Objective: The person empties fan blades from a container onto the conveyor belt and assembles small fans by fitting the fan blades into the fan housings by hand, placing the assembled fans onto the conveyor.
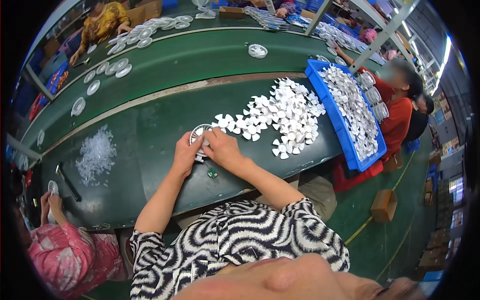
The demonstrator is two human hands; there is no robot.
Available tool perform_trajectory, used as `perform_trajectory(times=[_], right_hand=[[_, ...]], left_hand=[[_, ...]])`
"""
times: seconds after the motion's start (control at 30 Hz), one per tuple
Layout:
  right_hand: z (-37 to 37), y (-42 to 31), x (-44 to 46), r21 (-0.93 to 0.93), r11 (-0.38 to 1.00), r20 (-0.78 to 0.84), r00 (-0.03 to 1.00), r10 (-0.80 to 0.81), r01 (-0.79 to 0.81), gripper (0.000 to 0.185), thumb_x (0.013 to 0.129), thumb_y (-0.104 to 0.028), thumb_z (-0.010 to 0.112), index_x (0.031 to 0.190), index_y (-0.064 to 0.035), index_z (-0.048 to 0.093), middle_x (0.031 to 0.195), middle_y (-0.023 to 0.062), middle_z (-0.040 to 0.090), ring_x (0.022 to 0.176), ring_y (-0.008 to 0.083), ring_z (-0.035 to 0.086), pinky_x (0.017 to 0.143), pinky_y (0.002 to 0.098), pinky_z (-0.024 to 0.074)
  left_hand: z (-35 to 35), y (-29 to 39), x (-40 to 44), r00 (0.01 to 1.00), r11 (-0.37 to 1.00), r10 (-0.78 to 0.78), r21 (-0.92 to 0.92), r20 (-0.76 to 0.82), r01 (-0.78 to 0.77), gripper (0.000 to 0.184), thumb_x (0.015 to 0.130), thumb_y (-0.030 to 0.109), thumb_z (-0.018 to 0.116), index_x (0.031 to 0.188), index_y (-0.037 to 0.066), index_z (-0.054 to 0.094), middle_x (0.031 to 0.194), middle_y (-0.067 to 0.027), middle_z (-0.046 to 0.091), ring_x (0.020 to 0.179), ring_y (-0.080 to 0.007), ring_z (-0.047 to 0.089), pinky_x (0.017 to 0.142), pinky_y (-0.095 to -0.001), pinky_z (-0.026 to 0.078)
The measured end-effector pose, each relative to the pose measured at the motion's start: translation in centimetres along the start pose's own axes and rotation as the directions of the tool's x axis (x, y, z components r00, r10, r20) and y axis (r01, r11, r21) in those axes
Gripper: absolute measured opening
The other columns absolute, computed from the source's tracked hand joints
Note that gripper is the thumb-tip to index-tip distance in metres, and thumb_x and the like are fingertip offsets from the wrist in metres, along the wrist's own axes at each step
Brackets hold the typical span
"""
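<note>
A white round slatted fan housing [201, 129] is held just above the green work table. My left hand [186, 154] is closed around its left side. My right hand [226, 149] reaches over its right side, fingers bent and pressed together at the middle; what they pinch is hidden. Below the hands a small green circuit board [212, 173] lies near the table's front edge, seemingly on thin wires. Just right of the housing begins a loose spread of white fan blades [224, 121], growing into a big heap [292, 115].
A blue tray [356, 162] full of fan blades stands on the right. Small clear plastic pieces [96, 155] and a dark-handled tool [69, 182] lie left. Beyond a ledge, a green conveyor [200, 65] carries white fan parts [257, 50]. Co-workers sit left, right and opposite.
</note>
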State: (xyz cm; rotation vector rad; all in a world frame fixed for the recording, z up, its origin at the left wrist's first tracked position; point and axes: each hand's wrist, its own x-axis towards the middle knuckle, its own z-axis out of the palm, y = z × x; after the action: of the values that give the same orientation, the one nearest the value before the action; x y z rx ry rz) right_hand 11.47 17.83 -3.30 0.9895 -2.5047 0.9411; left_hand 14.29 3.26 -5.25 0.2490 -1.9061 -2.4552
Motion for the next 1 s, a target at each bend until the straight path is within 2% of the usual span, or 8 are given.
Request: perform_trajectory(times=[0.17, 0.33, 0.43, 0.47, 0.77, 0.9, 0.97, 1.0], right_hand=[[-0.2, -0.5, 1.2, -0.024, 0.999, 0.035, 0.999, -0.03, 0.03, 0.035, 0.074, -0.014, 0.069, 0.106, -0.0106, 0.057, 0.09, 0.0095, 0.056, 0.08, 0.0293, 0.06, 0.062, 0.0382, 0.051], [-2.4, 0.5, 2.3, -0.018, 1.0, -0.143, 0.99, -0.018, 0.016, 0.048, 0.072, -0.018, 0.074, 0.113, -0.0036, 0.055, 0.099, 0.0136, 0.056, 0.086, 0.0306, 0.058, 0.073, 0.037, 0.0489], [-3.1, 2.1, 3.2, 0.414, 0.821, 0.391, 0.891, 0.23, -0.394, 0.043, 0.071, -0.02, 0.076, 0.103, 0.0041, 0.061, 0.091, 0.0111, 0.066, 0.08, 0.0173, 0.061, 0.073, 0.029, 0.0477], [-2.8, 1.9, 3.1, 0.533, 0.69, 0.435, 0.858, 0.274, -0.49, 0.034, 0.072, -0.018, 0.075, 0.095, 0.0042, 0.063, 0.08, 0.0061, 0.066, 0.073, 0.0112, 0.057, 0.068, 0.026, 0.0464], [-1.5, 3.1, 2.3, 0.442, 0.754, 0.473, 0.84, 0.264, -0.486, 0.028, 0.078, -0.016, 0.068, 0.097, 0.0032, 0.063, 0.083, 0.0027, 0.065, 0.075, 0.0073, 0.056, 0.067, 0.0243, 0.0467], [0.1, 3.6, 2.9, 0.513, 0.705, 0.466, 0.848, 0.251, -0.49, 0.028, 0.076, -0.022, 0.072, 0.086, 0.003, 0.064, 0.07, 0.0059, 0.062, 0.062, 0.0106, 0.056, 0.055, 0.0263, 0.0445], [-0.7, 3.8, 5.0, 0.343, 0.677, 0.612, 0.702, 0.365, -0.651, 0.024, 0.078, -0.022, 0.072, 0.086, -0.0006, 0.065, 0.069, 0.0016, 0.061, 0.056, 0.0064, 0.052, 0.047, 0.022, 0.0405], [-0.3, 4.4, 6.1, 0.434, 0.638, 0.555, 0.747, 0.367, -0.636, 0.021, 0.078, -0.021, 0.072, 0.084, -0.0021, 0.064, 0.063, 0.0002, 0.058, 0.048, 0.0056, 0.048, 0.039, 0.0207, 0.035]], left_hand=[[-0.6, 0.4, 0.4, 0.984, 0.976, 0.172, 0.142, -0.056, -0.163, 0.03, 0.085, 0.017, 0.064, 0.108, -0.002, 0.058, 0.095, -0.0064, 0.064, 0.083, -0.0104, 0.058, 0.072, -0.0253, 0.047], [-1.2, -0.5, 0.9, 0.971, 0.967, 0.228, 0.136, -0.069, -0.217, 0.031, 0.085, 0.016, 0.063, 0.108, -0.003, 0.057, 0.092, -0.0092, 0.064, 0.082, -0.0123, 0.059, 0.073, -0.0269, 0.048], [-0.7, 0.5, 0.2, 0.972, 0.95, 0.233, 0.221, -0.024, -0.222, 0.034, 0.084, 0.016, 0.063, 0.109, -0.005, 0.055, 0.093, -0.0126, 0.064, 0.084, -0.0155, 0.06, 0.076, -0.0293, 0.049], [-0.5, 0.9, -0.2, 0.977, 0.948, 0.212, 0.24, 0.012, -0.209, 0.036, 0.083, 0.017, 0.063, 0.11, -0.005, 0.054, 0.095, -0.0132, 0.064, 0.085, -0.0163, 0.06, 0.077, -0.03, 0.049], [-1.1, 0.2, 0.7, 0.962, 0.877, 0.273, 0.404, 0.029, -0.261, 0.033, 0.079, 0.016, 0.065, 0.103, -0.005, 0.059, 0.089, -0.0167, 0.066, 0.081, -0.0232, 0.064, 0.074, -0.0334, 0.05], [-1.4, -0.4, 1.3, 0.975, 0.927, 0.22, 0.316, -0.024, -0.201, 0.034, 0.081, 0.015, 0.064, 0.108, -0.005, 0.058, 0.091, -0.0159, 0.066, 0.083, -0.0209, 0.063, 0.075, -0.032, 0.05], [-1.2, -0.5, 1.5, 0.977, 0.976, 0.175, 0.155, -0.118, -0.156, 0.038, 0.084, 0.013, 0.063, 0.116, -0.005, 0.053, 0.101, -0.013, 0.064, 0.09, -0.0172, 0.061, 0.079, -0.0299, 0.048], [-1.2, -0.5, 2.0, 0.962, 0.973, 0.229, -0.003, -0.148, -0.232, 0.042, 0.087, 0.014, 0.061, 0.122, -0.005, 0.047, 0.108, -0.0108, 0.06, 0.094, -0.0145, 0.057, 0.082, -0.0271, 0.047]])
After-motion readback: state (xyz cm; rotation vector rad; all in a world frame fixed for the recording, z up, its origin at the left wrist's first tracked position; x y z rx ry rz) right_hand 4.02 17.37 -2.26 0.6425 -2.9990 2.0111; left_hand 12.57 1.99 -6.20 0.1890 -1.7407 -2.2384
